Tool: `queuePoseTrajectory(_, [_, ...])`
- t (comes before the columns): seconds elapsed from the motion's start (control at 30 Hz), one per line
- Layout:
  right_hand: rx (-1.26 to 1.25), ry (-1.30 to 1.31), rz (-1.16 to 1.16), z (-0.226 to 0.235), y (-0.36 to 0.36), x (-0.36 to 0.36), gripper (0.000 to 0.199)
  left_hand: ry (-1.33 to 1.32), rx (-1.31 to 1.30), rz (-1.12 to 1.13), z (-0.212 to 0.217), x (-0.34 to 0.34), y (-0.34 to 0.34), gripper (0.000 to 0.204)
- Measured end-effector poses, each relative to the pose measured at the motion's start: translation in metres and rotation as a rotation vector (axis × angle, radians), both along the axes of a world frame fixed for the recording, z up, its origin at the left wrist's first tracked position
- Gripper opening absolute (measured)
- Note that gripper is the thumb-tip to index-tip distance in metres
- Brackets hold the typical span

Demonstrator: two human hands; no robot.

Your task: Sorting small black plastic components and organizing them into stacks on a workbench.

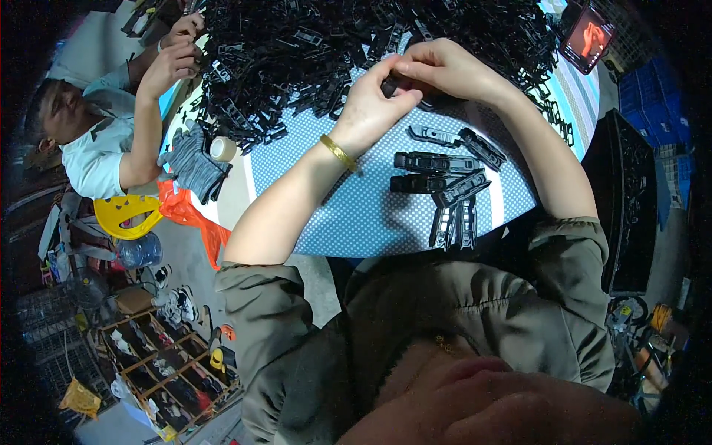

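My left hand (371, 107) and my right hand (449, 70) meet at the near edge of a big heap of black plastic parts (297, 44). The fingers of both are closed and pinched close together, tip to tip. Something dark shows between the left thumb and forefinger, but what the fingers hold is too hidden to name. Nearer to me on the patterned tabletop (341, 215), several long black plastic pieces (437, 163) lie in a loose cluster, some crossing over others.
At the left a co-worker (96, 133) has both hands by the heap. Grey gloves (196, 159), a tape roll (222, 149) and a red plastic bag (193, 215) lie along the left edge. A phone (588, 38) leans at the far right. A shelf of shoes (167, 363) stands lower left.
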State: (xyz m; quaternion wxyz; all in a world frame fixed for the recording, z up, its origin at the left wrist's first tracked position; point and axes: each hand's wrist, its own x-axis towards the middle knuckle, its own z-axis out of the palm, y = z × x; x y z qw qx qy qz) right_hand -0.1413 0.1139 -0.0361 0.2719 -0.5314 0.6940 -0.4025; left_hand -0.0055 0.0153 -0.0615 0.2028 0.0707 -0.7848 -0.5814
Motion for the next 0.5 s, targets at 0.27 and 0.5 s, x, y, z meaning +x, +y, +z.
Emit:
queuePoseTrajectory(0.27, [-0.384,0.556,-0.176,0.002,0.0,-0.012,0.02,0.082,0.525,0.19,0.049,0.011,-0.024,0.038])
queuePoseTrajectory(0.5, [-0.303,0.911,-0.032,-0.008,-0.021,0.025,0.024,0.181,0.549,0.195,0.057,0.018,-0.039,0.031])
